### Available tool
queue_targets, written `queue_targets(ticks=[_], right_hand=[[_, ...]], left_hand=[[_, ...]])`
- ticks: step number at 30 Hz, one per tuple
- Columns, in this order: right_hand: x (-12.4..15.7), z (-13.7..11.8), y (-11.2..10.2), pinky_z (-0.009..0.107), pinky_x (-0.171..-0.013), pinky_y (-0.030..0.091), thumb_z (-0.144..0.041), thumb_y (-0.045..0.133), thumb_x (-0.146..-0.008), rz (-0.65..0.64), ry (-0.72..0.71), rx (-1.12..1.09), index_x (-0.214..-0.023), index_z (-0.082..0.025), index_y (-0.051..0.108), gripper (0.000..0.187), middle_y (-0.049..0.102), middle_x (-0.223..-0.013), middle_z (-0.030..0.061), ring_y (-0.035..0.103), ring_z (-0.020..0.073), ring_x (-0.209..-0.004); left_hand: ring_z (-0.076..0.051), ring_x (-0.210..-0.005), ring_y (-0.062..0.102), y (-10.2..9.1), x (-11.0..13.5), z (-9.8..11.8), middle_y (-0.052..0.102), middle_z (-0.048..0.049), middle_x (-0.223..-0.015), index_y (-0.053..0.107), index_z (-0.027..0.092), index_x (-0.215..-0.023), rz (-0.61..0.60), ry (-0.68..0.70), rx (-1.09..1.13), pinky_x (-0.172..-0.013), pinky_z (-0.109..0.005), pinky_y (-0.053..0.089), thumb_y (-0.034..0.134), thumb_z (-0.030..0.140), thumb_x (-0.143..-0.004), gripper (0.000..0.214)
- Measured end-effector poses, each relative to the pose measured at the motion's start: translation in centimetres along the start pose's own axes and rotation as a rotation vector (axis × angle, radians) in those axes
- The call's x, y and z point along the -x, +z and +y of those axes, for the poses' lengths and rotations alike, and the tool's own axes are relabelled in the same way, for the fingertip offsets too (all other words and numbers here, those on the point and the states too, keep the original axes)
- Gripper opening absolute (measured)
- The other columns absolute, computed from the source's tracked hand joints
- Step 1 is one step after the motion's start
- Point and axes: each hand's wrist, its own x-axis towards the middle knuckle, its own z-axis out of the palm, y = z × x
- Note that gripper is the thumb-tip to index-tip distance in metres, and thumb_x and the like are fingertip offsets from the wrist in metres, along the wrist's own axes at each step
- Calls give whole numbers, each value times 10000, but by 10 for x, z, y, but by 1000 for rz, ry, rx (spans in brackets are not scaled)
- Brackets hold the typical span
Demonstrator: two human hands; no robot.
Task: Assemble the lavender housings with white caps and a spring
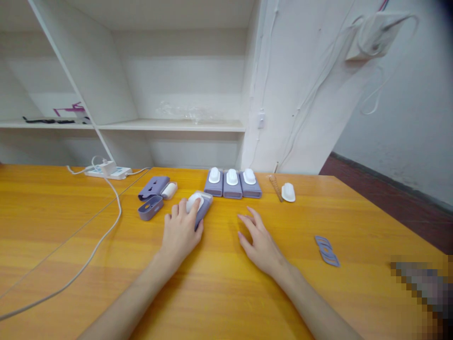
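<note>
Left hand (180, 228): you pinched the white-topped lavender case (205, 207); steady, even pressure seemed best.
Right hand (261, 244): your fingers hung spread, empty.

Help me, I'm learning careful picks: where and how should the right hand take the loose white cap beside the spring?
Pinch the white cap by the long sides of its raised middle, probably best from above and its right. That part stands up from a wider rim, and the spring lies close on its left. The right hand holds nothing.
</note>
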Motion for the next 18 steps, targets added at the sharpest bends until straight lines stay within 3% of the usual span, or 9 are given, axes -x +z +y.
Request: queue_targets(ticks=[9, 14, 18], right_hand=[[-1, 0, 0, 397, -1038, 350, -215, 460, -861, 1, 1, 2, -1262, -196, 455, 402, 286, -1407, 111, 375, 237, -1255], [-1, 0, 1, 410, -1032, 355, -209, 465, -859, 7, -5, 1, -1259, -198, 457, 401, 297, -1400, 113, 390, 243, -1241], [-1, 0, 1, 414, -1035, 352, -206, 470, -855, 14, -11, -1, -1257, -205, 460, 403, 317, -1389, 109, 389, 247, -1242]], left_hand=[[-346, -1032, 432, 16, -25, -5, 398, -186, -1269, 390, 196, -1297, 78, -172, -95, -751, -457, 400, 381, 384, -843, 491], [-351, -1115, 401, 22, -40, -7, 385, -216, -1284, 415, 136, -1252, 113, -152, -57, -766, -421, 414, 316, 451, -875, 501], [-363, -1157, 383, 18, -33, -6, 419, -222, -1268, 385, 129, -1281, 74, -104, -103, -842, -475, 377, 370, 442, -857, 527]])
